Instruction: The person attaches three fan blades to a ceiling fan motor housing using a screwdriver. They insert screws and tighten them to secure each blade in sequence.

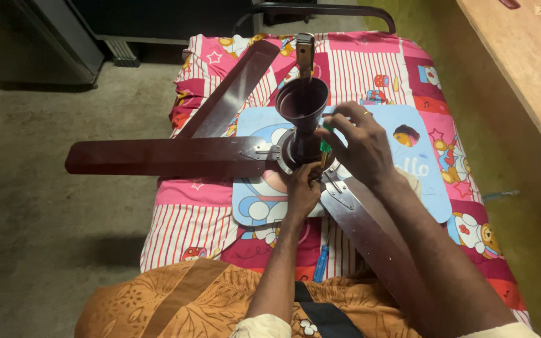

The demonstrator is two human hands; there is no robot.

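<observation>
the right hand (361,147) held a green screwdriver (325,145) tight, tip down at the middle of the dark brown fan (302,141). the left hand (303,191) was curled at the fan's base, maybe pinching a small screw, but that was hard to see. the fan lay on a pink cartoon blanket (370,69), with a blue screwdriver (321,263) near the person's lap.

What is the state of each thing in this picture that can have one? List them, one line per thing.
Ceiling fan: lying on the cot, rod pointing up, three blades attached.
Canopy cup: on the rod, open side up.
Green-handled screwdriver: upright, tip at the hub, gripped by the right hand.
Left hand: closed at the blade bracket by the hub.
Blue-handled tool: lying loose on the patterned sheet.
</observation>
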